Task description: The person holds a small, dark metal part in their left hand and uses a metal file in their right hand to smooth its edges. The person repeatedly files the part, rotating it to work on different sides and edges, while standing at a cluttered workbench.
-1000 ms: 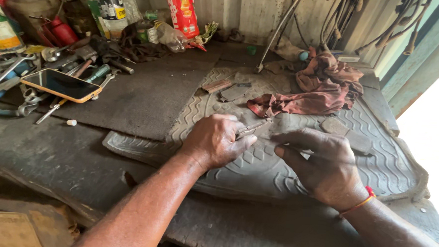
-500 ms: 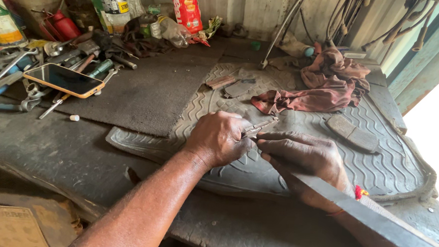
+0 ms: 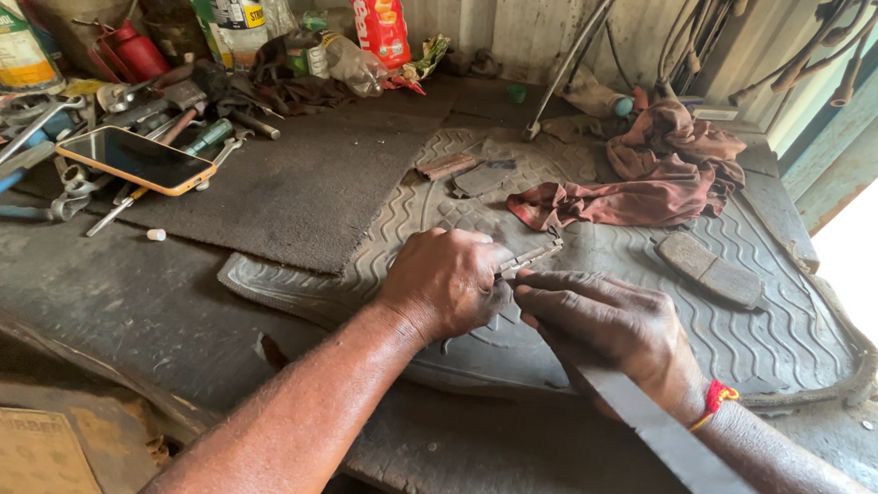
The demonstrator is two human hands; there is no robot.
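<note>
My left hand (image 3: pixel 445 280) is closed over a small flat metal part (image 3: pixel 531 258) and presses it down on a grey ribbed rubber mat (image 3: pixel 755 339). My right hand (image 3: pixel 605 324) is right beside it. Its fingers point left and touch the part's near edge. That hand grips a long flat metal file (image 3: pixel 693 461), which runs back toward the lower right along my wrist. A red thread band (image 3: pixel 716 399) sits on the right wrist. Most of the part is hidden under my left fingers.
A worn brake pad (image 3: pixel 708 269) lies on the mat at the right, with a reddish rag (image 3: pixel 663 179) behind it. A dark felt sheet (image 3: pixel 302 185) is on the left, beside a phone (image 3: pixel 138 158), spanners (image 3: pixel 24 135) and bottles (image 3: pixel 236 6). The bench's right edge meets an open doorway.
Both hands lay flat and apart on the mat. My right hand now holds the file and has moved left against my left hand, which has closed on the small part.
</note>
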